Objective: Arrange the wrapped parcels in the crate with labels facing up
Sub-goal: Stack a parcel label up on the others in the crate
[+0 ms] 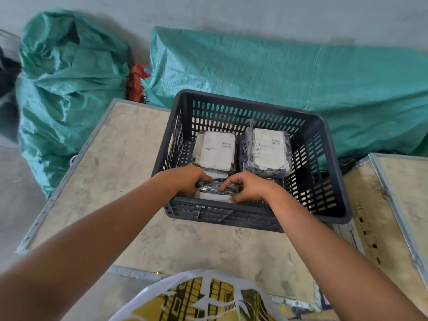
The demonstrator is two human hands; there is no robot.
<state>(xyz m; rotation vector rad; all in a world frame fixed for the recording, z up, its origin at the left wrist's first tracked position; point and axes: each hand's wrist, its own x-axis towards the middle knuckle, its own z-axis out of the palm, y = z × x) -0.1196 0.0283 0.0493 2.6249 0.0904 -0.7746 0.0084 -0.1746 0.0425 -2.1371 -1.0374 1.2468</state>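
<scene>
a wrapped parcel sits at the near wall inside the dark crate, gripped on its left by the left hand and on its right by the right hand; its label side is mostly hidden by fingers and the rim. two parcels lie farther in, white labels up, print too small to read. green sacks lie beyond.
</scene>
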